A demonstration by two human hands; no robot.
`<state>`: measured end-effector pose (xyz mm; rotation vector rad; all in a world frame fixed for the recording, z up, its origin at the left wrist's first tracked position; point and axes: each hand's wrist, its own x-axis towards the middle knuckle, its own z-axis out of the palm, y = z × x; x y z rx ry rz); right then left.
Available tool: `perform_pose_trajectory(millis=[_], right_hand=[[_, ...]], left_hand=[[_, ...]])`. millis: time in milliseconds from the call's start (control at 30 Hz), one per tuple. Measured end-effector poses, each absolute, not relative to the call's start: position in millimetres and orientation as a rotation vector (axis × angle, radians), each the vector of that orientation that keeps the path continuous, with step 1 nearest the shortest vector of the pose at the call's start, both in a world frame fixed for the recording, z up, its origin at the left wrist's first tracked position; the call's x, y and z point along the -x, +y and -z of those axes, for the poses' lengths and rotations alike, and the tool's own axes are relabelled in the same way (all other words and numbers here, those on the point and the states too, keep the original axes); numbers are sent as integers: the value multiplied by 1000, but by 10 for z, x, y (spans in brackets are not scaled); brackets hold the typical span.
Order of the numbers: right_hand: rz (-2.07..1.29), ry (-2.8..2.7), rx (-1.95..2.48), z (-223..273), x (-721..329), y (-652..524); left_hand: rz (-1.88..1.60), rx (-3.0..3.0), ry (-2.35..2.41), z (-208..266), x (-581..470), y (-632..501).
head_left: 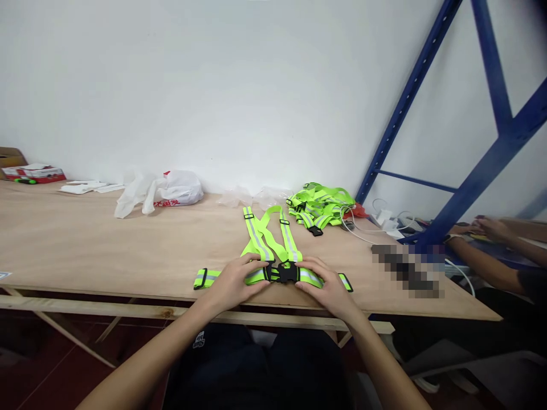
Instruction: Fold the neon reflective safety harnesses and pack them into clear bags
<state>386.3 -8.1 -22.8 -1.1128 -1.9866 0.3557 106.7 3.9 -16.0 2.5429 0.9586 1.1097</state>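
Note:
A fluorescent yellow-green reflective vest made of straps [258, 234] lies on the table in front of me, its shoulder straps running away from me. At its front is a black plastic side-release buckle [285, 272]. My left hand [237, 282] pinches the left half and the strap by it between thumb and fingers. From the other side, my right hand [327, 285] grips the right half and its strap end. The two halves sit close together; whether they are fully locked, I cannot tell. Strap ends with black adjusters stick out beyond both hands.
A heap of similar reflective vests [320, 205] lies behind to the right. White plastic bags [182, 188] and papers [92, 187] lie along the wall. A blue metal frame [461, 199] and white cable stand right, where another person's arms [491, 245] work. A blurred dark patch covers something nearby.

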Motion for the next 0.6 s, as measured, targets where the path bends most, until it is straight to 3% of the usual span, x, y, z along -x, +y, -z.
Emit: perform_pose_trajectory(millis=[600], right_hand=[[-134, -2035, 1121, 274, -3690, -115]], left_hand=[[-1099, -2622, 1040, 197, -1090, 68]])
